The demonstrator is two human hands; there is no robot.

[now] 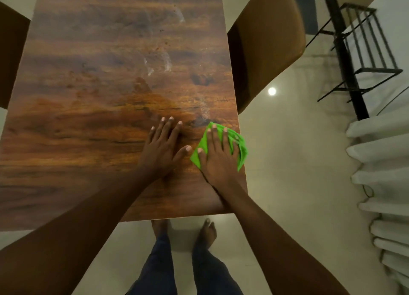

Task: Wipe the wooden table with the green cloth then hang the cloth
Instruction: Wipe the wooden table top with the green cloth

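The wooden table fills the left and middle of the head view, with pale smears and small crumbs across its far half. A bright green cloth lies bunched at the table's near right edge. My right hand presses flat on top of the cloth, fingers straight and spread. My left hand rests flat on the bare wood just left of the cloth, fingers straight, thumb pointing toward the cloth.
A tan chair stands tucked against the table's right side; a darker chair is at the left. A black metal rack stands at the far right on the pale floor, with white curtain folds below it. My feet show under the near edge.
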